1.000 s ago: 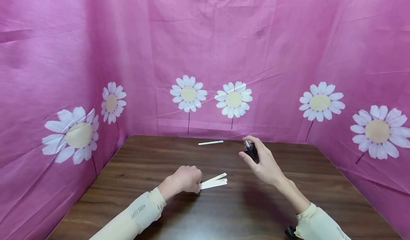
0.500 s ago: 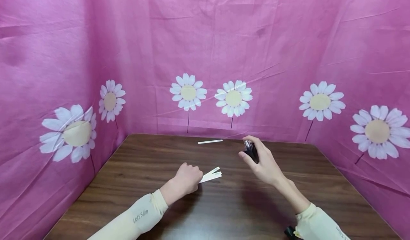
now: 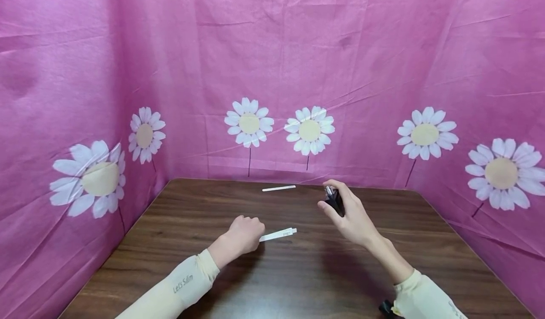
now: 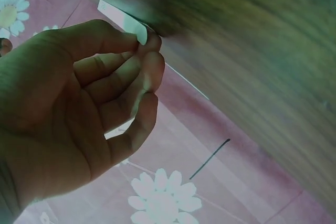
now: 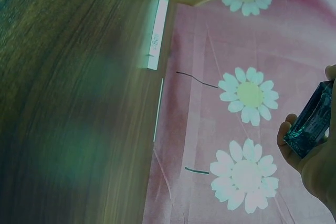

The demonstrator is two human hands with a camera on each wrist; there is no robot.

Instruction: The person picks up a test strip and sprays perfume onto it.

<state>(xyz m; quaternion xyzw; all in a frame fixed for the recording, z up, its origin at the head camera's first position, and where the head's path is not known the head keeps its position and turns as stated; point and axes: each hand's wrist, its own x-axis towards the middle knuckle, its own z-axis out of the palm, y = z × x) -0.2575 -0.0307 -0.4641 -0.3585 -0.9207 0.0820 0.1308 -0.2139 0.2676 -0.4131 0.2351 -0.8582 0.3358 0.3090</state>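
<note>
My left hand (image 3: 240, 236) pinches a small stack of white paper test strips (image 3: 278, 234) over the left-centre of the table, their printed ends pointing right. In the left wrist view, thumb and index finger meet on the rounded end of the strips (image 4: 123, 20). To the right, my right hand (image 3: 355, 222) grips a dark spray bottle (image 3: 335, 202) with a silvery nozzle, index finger on its top and thumb at its near side. The right wrist view shows the bottle's faceted dark body (image 5: 311, 124) against the palm. The nozzle stands apart from the strips.
One more white strip (image 3: 278, 188) lies near the back edge of the brown wooden table (image 3: 191, 205). A black cap-like piece (image 3: 386, 308) sits by the right sleeve. Pink cloth (image 3: 272, 63) with printed daisies encloses the table's back and sides.
The strips in my left hand, fanned out before, now lie almost in line with each other. That hand has shifted slightly away from me and back left. The right hand and bottle stay put.
</note>
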